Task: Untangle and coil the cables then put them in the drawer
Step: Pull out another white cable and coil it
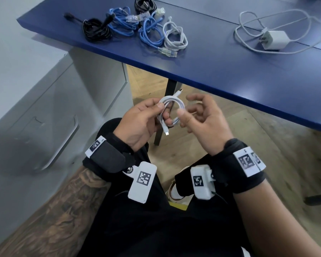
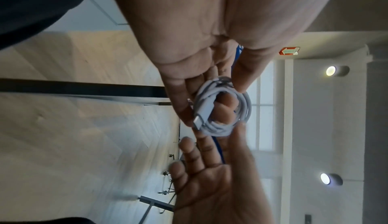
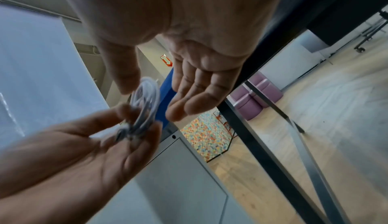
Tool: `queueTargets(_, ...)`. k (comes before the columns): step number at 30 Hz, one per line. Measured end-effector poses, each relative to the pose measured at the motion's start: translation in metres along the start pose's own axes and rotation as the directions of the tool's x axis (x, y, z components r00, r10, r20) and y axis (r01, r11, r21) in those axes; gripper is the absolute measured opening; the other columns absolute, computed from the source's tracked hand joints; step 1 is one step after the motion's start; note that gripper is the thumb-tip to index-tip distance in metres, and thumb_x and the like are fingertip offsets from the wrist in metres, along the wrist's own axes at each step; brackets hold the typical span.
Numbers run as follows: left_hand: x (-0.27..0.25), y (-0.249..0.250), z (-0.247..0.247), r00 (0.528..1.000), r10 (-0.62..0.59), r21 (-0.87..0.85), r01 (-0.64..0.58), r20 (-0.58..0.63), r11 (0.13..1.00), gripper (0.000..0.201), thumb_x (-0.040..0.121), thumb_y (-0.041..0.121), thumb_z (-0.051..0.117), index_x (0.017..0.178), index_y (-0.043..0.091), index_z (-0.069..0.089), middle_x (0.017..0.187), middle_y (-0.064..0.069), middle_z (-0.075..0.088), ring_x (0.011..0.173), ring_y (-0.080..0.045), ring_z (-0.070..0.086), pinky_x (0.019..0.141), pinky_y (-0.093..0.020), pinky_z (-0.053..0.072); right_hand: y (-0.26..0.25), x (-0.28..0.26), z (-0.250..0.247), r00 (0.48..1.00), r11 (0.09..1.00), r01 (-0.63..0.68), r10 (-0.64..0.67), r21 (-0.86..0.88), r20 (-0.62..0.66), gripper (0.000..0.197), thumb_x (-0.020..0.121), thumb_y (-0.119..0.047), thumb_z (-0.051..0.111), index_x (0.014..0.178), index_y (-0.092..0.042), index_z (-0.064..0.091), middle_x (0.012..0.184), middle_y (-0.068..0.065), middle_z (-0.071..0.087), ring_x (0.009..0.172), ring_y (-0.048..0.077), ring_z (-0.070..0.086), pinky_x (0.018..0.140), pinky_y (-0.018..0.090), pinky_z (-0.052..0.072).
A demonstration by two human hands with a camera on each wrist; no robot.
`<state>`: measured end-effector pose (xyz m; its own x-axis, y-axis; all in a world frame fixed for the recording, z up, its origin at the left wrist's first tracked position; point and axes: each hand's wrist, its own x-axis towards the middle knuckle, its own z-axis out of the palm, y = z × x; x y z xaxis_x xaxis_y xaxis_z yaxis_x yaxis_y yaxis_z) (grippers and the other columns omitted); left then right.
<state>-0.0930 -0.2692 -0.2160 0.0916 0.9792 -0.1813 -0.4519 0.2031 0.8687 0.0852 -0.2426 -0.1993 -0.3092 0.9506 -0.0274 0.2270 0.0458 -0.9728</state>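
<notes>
We hold a coiled white USB cable (image 1: 170, 113) below the blue worktop (image 1: 220, 67) edge.
Our left hand (image 1: 139, 123) grasps it; our right hand (image 1: 202, 121), at 3 o'clock, hangs released.

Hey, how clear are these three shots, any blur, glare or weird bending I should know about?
Head view: mostly sharp, the blue table edge bowed by the wide lens, soft sheen on its surface. Left wrist view: the white coiled cable is fairly crisp, the right hand smeared, bright window behind. Right wrist view: the left hand and the cable are blurred.
</notes>
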Motion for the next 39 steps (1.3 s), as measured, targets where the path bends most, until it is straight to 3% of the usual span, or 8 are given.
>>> queueTargets(4,0.001,0.005,0.001,0.999,0.006,-0.034,-0.007,-0.053,0.999,0.029,0.098,0.016,0.049,0.119,-0.001,0.061,0.101,-0.020,0.063,0.092,-0.029,0.061,0.089,-0.052,0.050,0.001,-0.005,0.008,0.998,0.998,0.059,-0.059,0.020,0.001,0.009,0.090,-0.017,0.071,0.096,-0.023,0.066,0.088,0.002,0.075,0.079,0.025,0.070,0.069,0.031,0.056)
queueTargets(6,0.001,0.009,0.004,0.998,0.020,-0.009,-0.021,-0.067,1.000,0.033,0.097,0.020,0.052,0.124,0.003,0.061,0.116,-0.026,0.059,0.101,-0.033,0.058,0.086,-0.051,0.052,-0.006,-0.002,0.004,0.995,0.995,0.092,-0.091,0.044,-0.028,0.009,0.090,-0.016,0.071,0.096,-0.021,0.068,0.087,0.002,0.074,0.078,0.023,0.071,0.069,0.029,0.056)
queueTargets(10,0.006,0.026,0.018,0.981,0.148,0.145,-0.130,-0.124,0.981,0.032,0.090,0.026,0.057,0.119,0.014,0.061,0.108,-0.011,0.061,0.087,-0.017,0.059,0.064,-0.031,0.053,-0.030,0.010,-0.011,0.978,0.983,0.177,-0.170,0.044,-0.117,0.015,0.090,-0.012,0.071,0.098,-0.024,0.068,0.081,-0.001,0.073,0.076,0.028,0.070,0.067,0.031,0.056)
queueTargets(13,0.016,0.044,0.032,0.948,0.287,0.265,-0.243,-0.141,0.933,0.024,0.094,0.017,0.057,0.118,0.013,0.056,0.105,-0.014,0.057,0.079,-0.014,0.062,0.060,-0.027,0.053,-0.049,0.029,-0.030,0.955,0.974,0.227,-0.227,-0.023,-0.190,0.023,0.089,-0.014,0.072,0.104,-0.028,0.063,0.075,0.005,0.072,0.073,0.035,0.067,0.068,0.040,0.055)
queueTargets(20,0.043,0.069,0.068,0.916,0.368,0.393,-0.283,-0.160,0.875,0.022,0.095,0.002,0.052,0.112,0.014,0.059,0.111,-0.010,0.067,0.095,-0.019,0.069,0.071,-0.034,0.056,-0.046,0.075,-0.061,0.937,0.936,0.027,-0.146,-0.350,-0.318,0.021,0.085,-0.035,0.070,0.098,-0.030,0.055,0.075,-0.009,0.072,0.076,0.011,0.067,0.083,0.039,0.055)
queueTargets(25,0.047,0.059,0.072,0.886,0.459,0.798,-0.235,-0.058,0.555,0.013,0.088,0.017,0.062,0.098,0.022,0.068,0.091,0.008,0.071,0.086,-0.005,0.066,0.081,-0.025,0.054,-0.044,0.077,-0.058,0.913,0.852,-0.013,-0.203,-0.523,-0.353,0.014,0.087,-0.037,0.066,0.084,-0.024,0.061,0.076,-0.011,0.065,0.077,0.014,0.062,0.080,0.033,0.053)
queueTargets(32,0.051,0.067,0.073,0.892,0.449,0.787,-0.237,-0.057,0.570,0.027,0.087,0.009,0.057,0.109,0.021,0.065,0.107,0.007,0.067,0.105,-0.006,0.062,0.096,-0.031,0.051,-0.047,0.076,-0.057,0.932,0.830,0.027,-0.222,-0.557,-0.286,0.016,0.092,-0.036,0.059,0.095,-0.029,0.073,0.095,-0.007,0.066,0.090,0.017,0.062,0.090,0.037,0.051)
queueTargets(39,0.042,0.075,0.081,0.824,0.565,0.849,-0.334,0.052,0.409,0.017,0.088,0.015,0.061,0.099,0.027,0.064,0.098,0.014,0.063,0.090,-0.001,0.059,0.071,-0.013,0.042,-0.078,0.068,-0.096,0.942,0.877,0.083,-0.224,-0.474,-0.250,0.009,0.088,-0.030,0.068,0.096,-0.025,0.070,0.083,-0.013,0.067,0.072,0.003,0.057,0.077,0.018,0.049)
